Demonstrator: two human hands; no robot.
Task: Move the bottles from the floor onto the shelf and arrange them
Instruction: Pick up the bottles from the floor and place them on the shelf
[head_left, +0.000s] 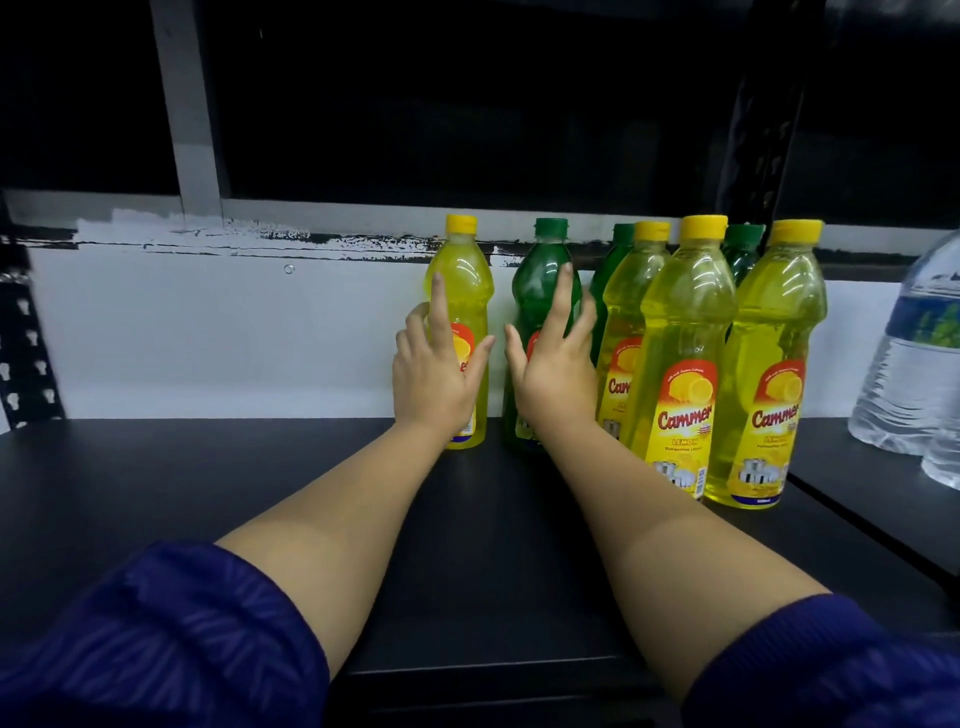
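Note:
On the black shelf (208, 493) stand several yellow and green dish-soap bottles, all upright. My left hand (434, 374) lies with spread fingers against the front of the leftmost yellow bottle (462, 275). My right hand (556, 364) rests the same way on the green bottle (540, 275) beside it. Neither hand is closed around its bottle. To the right are more yellow bottles (680, 353) (769, 364) in front, with green ones (743, 254) partly hidden behind them.
Clear water bottles (914, 353) stand at the far right on a neighbouring shelf board. A white back wall (208, 322) runs behind the row. A perforated black upright (26, 353) is at the left edge. The shelf's left half is bare.

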